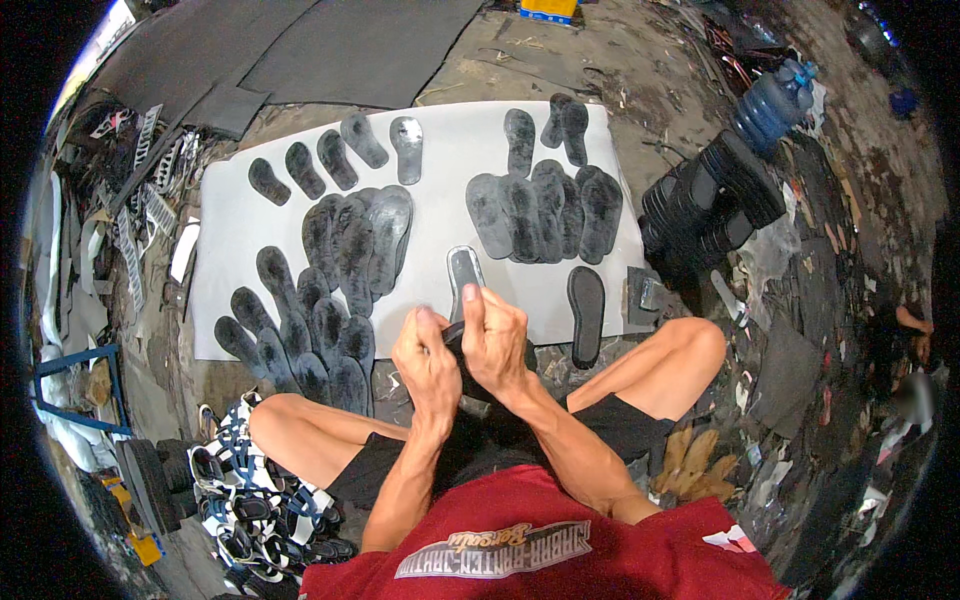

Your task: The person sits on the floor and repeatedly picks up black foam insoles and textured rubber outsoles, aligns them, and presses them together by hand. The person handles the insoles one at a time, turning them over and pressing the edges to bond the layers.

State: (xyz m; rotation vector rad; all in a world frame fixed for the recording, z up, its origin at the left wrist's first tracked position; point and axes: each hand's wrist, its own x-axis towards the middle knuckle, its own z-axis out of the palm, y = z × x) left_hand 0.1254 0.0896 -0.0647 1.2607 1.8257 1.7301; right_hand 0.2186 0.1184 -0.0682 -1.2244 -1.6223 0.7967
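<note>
My left hand [428,362] and my right hand [494,340] are close together in front of my body, both closed with thumbs up. Between them they grip a dark, curved piece [454,333], mostly hidden by the fingers; it looks like a shoe sole. Just beyond my hands, a sole with a pale, shiny rim [464,262] lies on the white sheet [430,235]. To the right of my hands rests a single black sole [586,315]. Overlapping dark soles [352,250] lie to the left, and another group [545,212] sits farther off to the right.
Straps and sandal uppers [255,505] are heaped by my left knee. At the right stand stacked black sole pieces [710,195] and a blue water jug [775,105]. Dark sheets [340,50] cover the far floor; scraps litter both sides. A blue frame [80,390] is at far left.
</note>
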